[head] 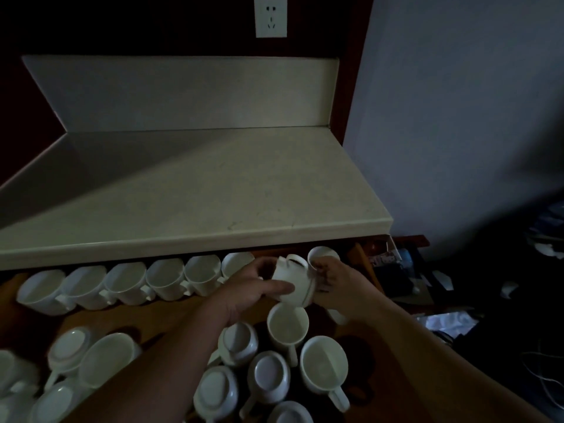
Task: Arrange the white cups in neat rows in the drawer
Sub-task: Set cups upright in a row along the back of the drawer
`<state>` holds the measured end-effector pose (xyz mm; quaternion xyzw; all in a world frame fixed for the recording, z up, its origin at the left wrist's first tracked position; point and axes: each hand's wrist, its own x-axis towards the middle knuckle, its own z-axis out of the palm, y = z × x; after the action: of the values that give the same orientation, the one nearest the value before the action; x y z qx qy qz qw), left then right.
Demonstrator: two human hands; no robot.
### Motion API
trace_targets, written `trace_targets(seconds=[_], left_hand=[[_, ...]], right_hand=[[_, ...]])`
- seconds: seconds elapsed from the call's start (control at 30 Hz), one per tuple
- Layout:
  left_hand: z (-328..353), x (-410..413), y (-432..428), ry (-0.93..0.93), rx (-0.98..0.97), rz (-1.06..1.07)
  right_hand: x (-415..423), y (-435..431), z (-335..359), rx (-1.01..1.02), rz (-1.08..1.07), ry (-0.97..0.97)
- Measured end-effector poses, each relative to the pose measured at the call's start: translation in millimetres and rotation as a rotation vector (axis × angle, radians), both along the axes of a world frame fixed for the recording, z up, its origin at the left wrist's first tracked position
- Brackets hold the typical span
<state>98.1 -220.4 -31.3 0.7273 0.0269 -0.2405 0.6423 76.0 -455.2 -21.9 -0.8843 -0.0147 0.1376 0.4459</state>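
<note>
An open wooden drawer (158, 319) below the counter holds many white cups. Along its back edge stands a row of several upright cups (125, 283), and one more cup (323, 254) sits at the right end of that row. Both hands hold one white cup (293, 285) tilted on its side, handle up, above the gap in the row. My left hand (253, 288) grips its left side and my right hand (335, 285) its rim side. Loose cups fill the front: an upright one (288, 326), another upright (323, 364), several upside down (268, 380).
A pale countertop (195, 203) overhangs the back of the drawer, close above the row. More loose cups (91, 361) lie at the front left. Dark clutter and cables (488, 300) lie on the floor to the right. A wall socket (271, 16) sits above.
</note>
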Motion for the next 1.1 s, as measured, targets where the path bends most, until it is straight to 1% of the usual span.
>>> trace_targets(seconds=[0.07,0.17,0.3,0.4,0.47,0.63,0.7,0.83,1.0,1.1], left_hand=[[3,3,-2,-0.117,0.140,0.020],[5,8,-6,-0.203,0.244,-0.017],[4,9,-14,-0.271,0.403,-0.057],[-4,13,-21,-0.305,0.489,-0.037],[-10,18,-26,-0.325,0.577,-0.069],[-24,28,-40,-0.450,0.904,-0.218],[-28,27,-46,-0.515,1.001,-0.269],[-34,28,-52,-0.654,1.122,-0.292],[-38,35,-52,-0.737,1.246,-0.335],[-42,40,-51,-0.793,1.289,-0.317]], right_hand=[[8,-5,5,-0.132,-0.042,-0.041],[20,-11,5,-0.358,-0.072,-0.107],[35,-9,-4,-0.510,-0.042,-0.037],[47,-6,-7,-0.523,-0.013,0.004],[53,-7,-10,-0.496,-0.008,0.043],[64,-11,-18,-0.474,0.010,0.089],[66,-13,-19,-0.469,0.008,0.083],[67,-15,-23,-0.464,0.009,0.063],[68,-18,-23,-0.474,0.007,0.064],[68,-18,-23,-0.471,0.008,0.059]])
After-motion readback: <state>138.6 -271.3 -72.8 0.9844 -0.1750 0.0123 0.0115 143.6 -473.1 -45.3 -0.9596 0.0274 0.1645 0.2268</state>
